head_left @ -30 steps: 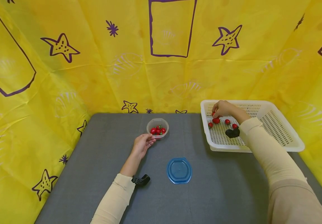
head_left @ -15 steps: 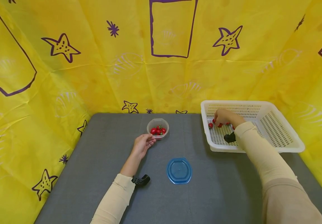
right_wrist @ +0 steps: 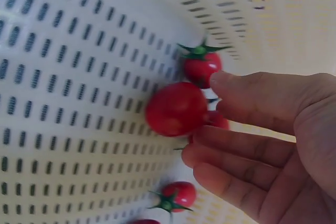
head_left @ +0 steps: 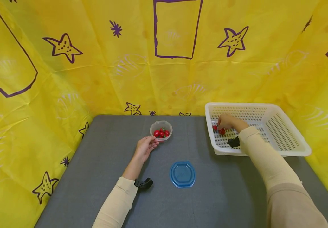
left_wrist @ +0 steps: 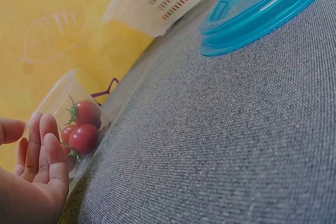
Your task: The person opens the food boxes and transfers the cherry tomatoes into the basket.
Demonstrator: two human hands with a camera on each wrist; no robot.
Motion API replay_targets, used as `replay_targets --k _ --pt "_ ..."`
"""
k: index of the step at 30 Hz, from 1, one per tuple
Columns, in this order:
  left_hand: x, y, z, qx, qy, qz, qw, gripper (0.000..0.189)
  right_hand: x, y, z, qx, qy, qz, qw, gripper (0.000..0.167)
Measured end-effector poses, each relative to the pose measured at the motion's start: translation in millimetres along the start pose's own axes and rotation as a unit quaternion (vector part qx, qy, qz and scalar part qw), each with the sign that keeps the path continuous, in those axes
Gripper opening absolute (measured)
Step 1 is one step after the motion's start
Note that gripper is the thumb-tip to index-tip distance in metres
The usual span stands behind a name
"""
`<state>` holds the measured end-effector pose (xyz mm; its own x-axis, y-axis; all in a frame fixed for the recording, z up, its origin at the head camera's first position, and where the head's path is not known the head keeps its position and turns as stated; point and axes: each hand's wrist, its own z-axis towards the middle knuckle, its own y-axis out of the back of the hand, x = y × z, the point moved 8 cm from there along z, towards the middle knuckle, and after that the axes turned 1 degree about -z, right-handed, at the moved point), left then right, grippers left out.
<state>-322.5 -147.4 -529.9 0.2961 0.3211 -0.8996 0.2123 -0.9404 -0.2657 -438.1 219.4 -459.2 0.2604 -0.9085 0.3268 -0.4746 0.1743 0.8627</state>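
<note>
My left hand rests its fairly straight fingers at the near side of a small clear plastic container; in the left wrist view its thumb stands apart. Several cherry tomatoes with green stems lie inside that container. Over at the right, my right hand reaches down into a white perforated basket. The right wrist view shows its thumb and fingers spread around a large red tomato, fingertips right at its edge. Other cherry tomatoes lie close by on the basket's floor, some partly hidden behind the fingers.
A blue round lid lies flat on the grey table, between the two forearms. Yellow patterned cloth hangs behind and at both sides. Black wrist straps are worn on both arms.
My right hand has moved lower and slightly nearer inside the basket; a tomato at its fingertips one second ago is no longer seen raised there. The left hand and container have stayed in place.
</note>
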Motion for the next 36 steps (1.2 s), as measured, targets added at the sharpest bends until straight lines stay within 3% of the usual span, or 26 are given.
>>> replay_targets --k 7,19,36 --pt "1.3 -0.7 0.0 -0.001 0.0 0.003 1.0 0.014 5.2 21.4 -7.5 -0.033 0.017 -0.013 0.9992 0.019" --pt "1.3 0.0 -0.4 -0.004 0.001 -0.001 1.0 0.01 44.6 51.6 -13.7 -0.111 0.088 -0.018 0.9898 0.021" --pt "0.7 -1.6 -1.2 -0.002 0.002 -0.008 1.0 0.009 121.0 57.5 -1.5 -0.129 0.142 -0.032 0.9808 0.025"
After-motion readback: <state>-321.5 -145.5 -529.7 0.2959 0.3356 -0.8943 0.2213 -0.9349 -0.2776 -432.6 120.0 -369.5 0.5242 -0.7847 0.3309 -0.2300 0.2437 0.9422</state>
